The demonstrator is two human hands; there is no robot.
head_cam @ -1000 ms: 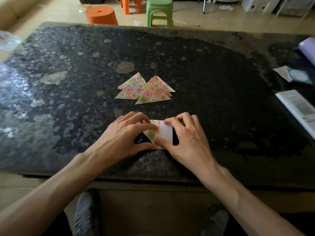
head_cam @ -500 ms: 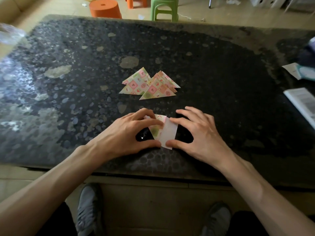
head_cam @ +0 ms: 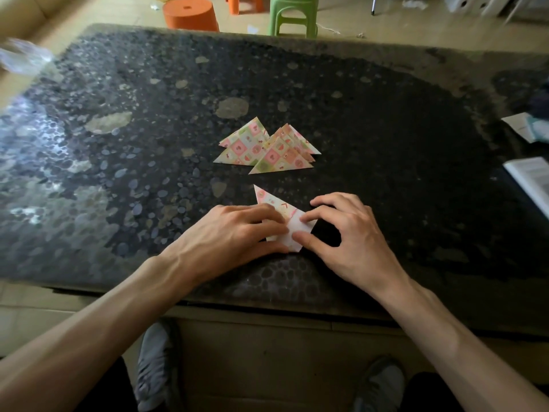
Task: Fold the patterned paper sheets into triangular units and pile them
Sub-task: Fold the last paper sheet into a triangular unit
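Your left hand (head_cam: 237,230) lies flat over the paper sheet (head_cam: 269,200) just below the middle of the frame, its fingers nearly straight and pressing the sheet onto the desk (head_cam: 386,129). A patterned corner of the sheet points up and left past those fingers, and its plain white flap shows between your two hands. Your right hand (head_cam: 350,233) is arched, with the tips of its thumb and forefinger holding that white flap at its lower and upper edges; its other fingers are spread and curved, and I cannot tell whether they touch the desk. Just above the sheet, apart from it, the pile of triangular units (head_cam: 267,150) lies fanned out at mid-frame, the pieces overlapping. At the top of the frame an orange stool (head_cam: 190,13) and a green stool (head_cam: 292,13) stand on the floor beyond the desk. A printed booklet (head_cam: 531,179) lies at the right edge.
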